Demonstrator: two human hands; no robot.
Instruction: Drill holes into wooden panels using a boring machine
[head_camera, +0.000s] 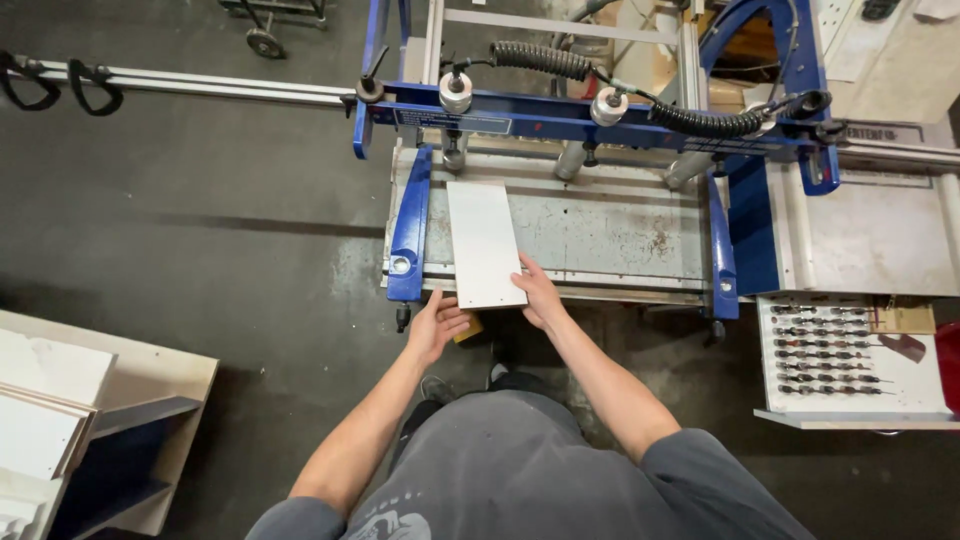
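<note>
A narrow white rectangular panel (483, 240) lies lengthwise on the grey metal bed (610, 235) of a blue-framed machine, against the blue left rail (411, 225). My right hand (540, 293) rests on the panel's near right corner, fingers flat on it. My left hand (437, 322) is just below the panel's near left corner, fingers slightly apart, touching or nearly touching its edge. A small tan wooden piece (468, 327) shows beside the left hand.
Two round clamp heads (456, 92) and coiled black hoses (540, 58) hang from the blue crossbeam above the bed. A white tray of drill bits (830, 360) sits at the right. Stacked white boards (50, 400) lie at the lower left.
</note>
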